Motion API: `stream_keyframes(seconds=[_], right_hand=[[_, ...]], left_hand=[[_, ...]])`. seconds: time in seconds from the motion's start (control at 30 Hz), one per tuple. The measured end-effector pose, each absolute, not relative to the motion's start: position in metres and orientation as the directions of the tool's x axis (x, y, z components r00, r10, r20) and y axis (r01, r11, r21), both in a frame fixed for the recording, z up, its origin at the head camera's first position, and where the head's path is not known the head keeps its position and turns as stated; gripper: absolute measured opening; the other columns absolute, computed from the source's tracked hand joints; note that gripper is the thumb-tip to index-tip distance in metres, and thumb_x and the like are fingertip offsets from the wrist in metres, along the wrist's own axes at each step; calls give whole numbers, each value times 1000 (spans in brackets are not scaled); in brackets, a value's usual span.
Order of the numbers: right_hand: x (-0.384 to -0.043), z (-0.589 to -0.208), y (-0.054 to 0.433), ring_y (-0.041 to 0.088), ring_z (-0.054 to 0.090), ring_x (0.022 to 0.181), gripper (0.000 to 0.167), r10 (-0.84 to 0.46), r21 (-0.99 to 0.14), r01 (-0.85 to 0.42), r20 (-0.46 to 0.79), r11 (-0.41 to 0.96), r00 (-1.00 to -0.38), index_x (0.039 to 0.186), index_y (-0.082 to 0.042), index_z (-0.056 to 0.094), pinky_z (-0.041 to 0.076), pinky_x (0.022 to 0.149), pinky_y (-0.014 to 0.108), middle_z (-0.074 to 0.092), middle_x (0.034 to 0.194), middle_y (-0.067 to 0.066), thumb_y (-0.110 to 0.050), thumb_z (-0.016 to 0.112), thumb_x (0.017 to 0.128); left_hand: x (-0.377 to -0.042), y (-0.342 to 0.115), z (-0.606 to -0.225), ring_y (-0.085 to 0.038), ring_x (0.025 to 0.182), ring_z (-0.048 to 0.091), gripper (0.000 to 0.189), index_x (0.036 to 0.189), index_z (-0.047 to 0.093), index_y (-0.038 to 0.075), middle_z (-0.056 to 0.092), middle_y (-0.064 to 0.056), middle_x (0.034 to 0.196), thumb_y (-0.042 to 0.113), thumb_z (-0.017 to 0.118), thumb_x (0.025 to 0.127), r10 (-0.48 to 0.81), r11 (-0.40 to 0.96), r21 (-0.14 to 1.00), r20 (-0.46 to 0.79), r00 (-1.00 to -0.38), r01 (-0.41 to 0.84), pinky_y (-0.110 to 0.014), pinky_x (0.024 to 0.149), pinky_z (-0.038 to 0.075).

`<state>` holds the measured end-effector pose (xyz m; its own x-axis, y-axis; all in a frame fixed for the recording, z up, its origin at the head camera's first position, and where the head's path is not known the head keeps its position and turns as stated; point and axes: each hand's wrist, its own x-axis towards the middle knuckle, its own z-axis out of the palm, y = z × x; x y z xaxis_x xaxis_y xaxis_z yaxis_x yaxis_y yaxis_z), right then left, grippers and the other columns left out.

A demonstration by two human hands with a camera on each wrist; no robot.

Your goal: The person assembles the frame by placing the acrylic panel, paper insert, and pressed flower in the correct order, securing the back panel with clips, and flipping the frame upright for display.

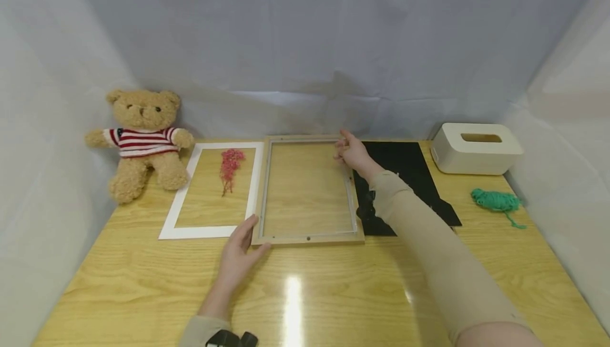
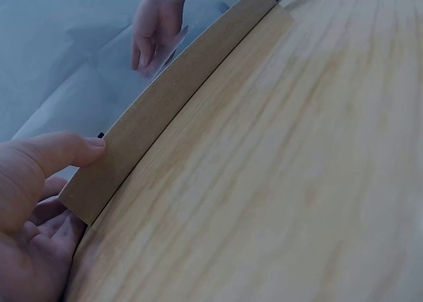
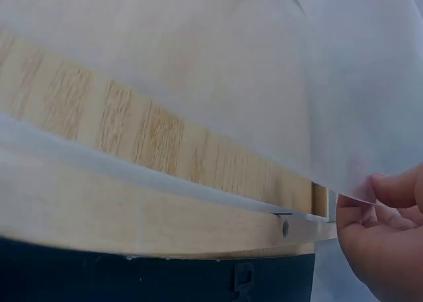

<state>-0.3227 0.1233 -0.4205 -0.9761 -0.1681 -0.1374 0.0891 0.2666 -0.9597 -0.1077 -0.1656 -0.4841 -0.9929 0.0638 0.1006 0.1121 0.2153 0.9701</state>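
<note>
A light wooden picture frame (image 1: 329, 240) lies face down at the middle of the table. At its near left corner, my left hand (image 1: 238, 254) grips it, thumb on the top edge and fingers at the outer side. Over the far right corner, my right hand (image 1: 351, 153) pinches the corner of a clear plastic sheet (image 3: 218, 71) between thumb and fingers. That corner is lifted above the frame in the right wrist view. Left of the frame is a white mat border (image 1: 205, 232) with a pink dried flower sprig (image 1: 231, 164) inside its opening.
A black backing board (image 1: 395, 159) lies right of the frame, partly hidden by my right arm. Farther right are a white tissue box (image 1: 472, 156) and a bundle of green yarn (image 1: 495, 199). A teddy bear (image 1: 145, 140) sits at the back left. A pale curtain (image 1: 305, 45) hangs behind.
</note>
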Motion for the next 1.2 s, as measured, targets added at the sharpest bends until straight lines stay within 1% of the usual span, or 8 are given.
stream_keyframes(seconds=[0.23,0.5,0.63,0.73,0.83,0.93,1.1,1.2], right_hand=[[-322,-425,120,36,58,98,61,-127,-946,106,-150,306,-980,151,-4,15,48,84,45,46,132,26,5,43,97],[-323,-436,126,29,57,92,67,-160,-802,-12,-105,598,-982,149,2,24,48,75,34,56,118,22,-9,59,93],[-322,-437,123,23,49,69,39,-165,-707,-81,-50,703,-985,118,11,51,42,61,32,56,87,16,-12,64,90],[-318,-436,120,28,51,78,27,-142,-648,-91,-27,756,-989,97,8,53,42,67,37,54,89,19,-14,66,90],[-313,-437,118,35,52,101,41,-129,-621,-85,-26,779,-991,120,11,53,44,87,42,55,109,26,-16,65,91],[-309,-439,119,39,48,116,59,-141,-605,-94,-30,790,-990,139,8,40,35,105,47,54,121,28,-17,64,91],[-302,-443,123,43,32,133,70,-193,-595,-115,-69,795,-979,147,3,28,27,110,51,39,144,26,-18,64,91],[-298,-444,125,44,31,133,72,-236,-595,-155,-61,789,-970,148,3,26,29,109,52,38,145,25,-17,65,90]], left_hand=[[-108,-165,-484,-34,138,28,68,141,40,-3,32,-20,149,3,74,82,57,216,970,104,-993,114,-26,107,26],[-109,-166,-485,-33,138,28,68,141,40,-3,32,-20,149,3,74,82,54,225,968,103,-993,112,-25,107,27],[-109,-166,-487,-34,137,29,68,141,40,-4,31,-21,149,2,74,82,59,225,966,116,-992,126,-26,107,27],[-109,-167,-488,-34,137,29,68,141,40,-4,32,-21,149,2,73,82,59,223,966,119,-991,129,-26,107,27],[-109,-166,-489,-34,138,29,67,140,40,-4,32,-20,148,1,73,82,56,217,968,118,-991,127,-24,106,27],[-110,-166,-489,-34,138,29,68,140,40,-5,32,-21,148,0,73,82,52,212,969,122,-991,130,-22,106,27],[-110,-166,-487,-35,137,28,68,140,39,-6,32,-22,148,-2,73,81,51,213,967,129,-990,137,-23,106,26],[-109,-166,-487,-35,137,28,68,140,39,-6,31,-22,148,-1,73,82,55,214,967,126,-991,135,-24,106,26]])
